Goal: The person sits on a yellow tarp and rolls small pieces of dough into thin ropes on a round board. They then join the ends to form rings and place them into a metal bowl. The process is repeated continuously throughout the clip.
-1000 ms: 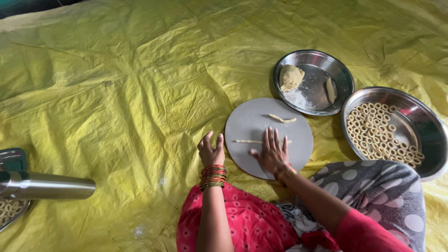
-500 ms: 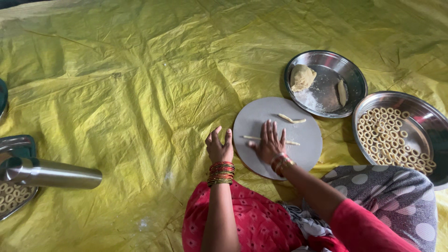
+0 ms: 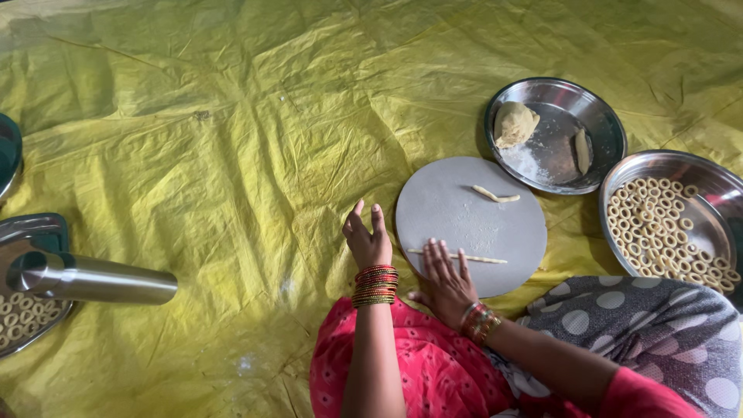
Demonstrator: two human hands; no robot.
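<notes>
**Rolling a thin dough strand on a round board**

The person sits on a yellow plastic sheet (image 3: 232, 139) spread over the floor, with a round grey board (image 3: 464, 209) in front of the knees. The right hand (image 3: 447, 280) lies flat and open at the board's near edge, fingers spread and pressed on the near end of a long, thin dough strand (image 3: 476, 258) that runs across the board's lower part. The hand grips nothing; the palm and fingers simply rest on the strand and the board. The left hand (image 3: 367, 241) is just beside the board's left edge, fingers loosely extended and slightly raised, holding nothing; whether it touches the sheet cannot be told. Both wrists carry stacks of red and gold bangles (image 3: 375, 284).

Farther up the board lies a shorter, thicker dough piece (image 3: 495, 195), slightly curved, well apart from the strand. Beyond the board stands a steel plate (image 3: 600, 128) holding a dough lump (image 3: 515, 124), a small oblong dough piece and a dusting of flour. To its right, a steel bowl (image 3: 696, 170) is filled with many small dough rings (image 3: 658, 228).

At the far left, a shiny metal cylinder (image 3: 93, 280) lies across a steel tray (image 3: 35, 228) that also carries dough rings. A grey cloth with white dots (image 3: 642, 325) covers the person's right knee.
</notes>
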